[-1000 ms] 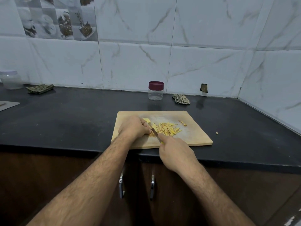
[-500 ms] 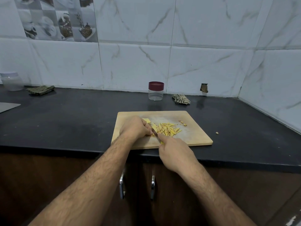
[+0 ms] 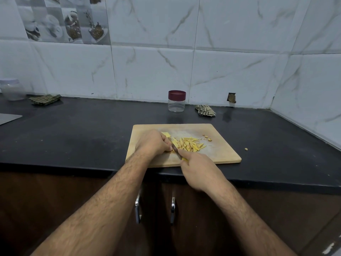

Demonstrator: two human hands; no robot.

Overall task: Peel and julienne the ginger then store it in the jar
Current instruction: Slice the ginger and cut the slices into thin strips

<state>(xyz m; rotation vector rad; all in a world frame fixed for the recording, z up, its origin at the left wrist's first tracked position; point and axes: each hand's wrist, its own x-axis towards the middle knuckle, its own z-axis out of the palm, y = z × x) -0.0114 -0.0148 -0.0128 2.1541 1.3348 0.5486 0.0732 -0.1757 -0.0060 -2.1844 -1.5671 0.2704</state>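
A wooden cutting board lies near the counter's front edge. On it sits a pile of yellow ginger strips, with a ginger slice behind my left hand. My left hand lies curled on the board and holds down a piece of ginger at its fingertips. My right hand grips a knife with a yellow handle; its blade rests against the left fingertips. A clear jar with a maroon lid stands closed at the back by the wall.
Small ginger trimmings lie on the board's far right, one scrap on the black counter. A crumpled cloth sits right of the jar. Another cloth and a frosted container are far left. Cabinet handles lie below.
The knife blade has shifted slightly against the ginger under my left fingers. Both hands stay in nearly the same place.
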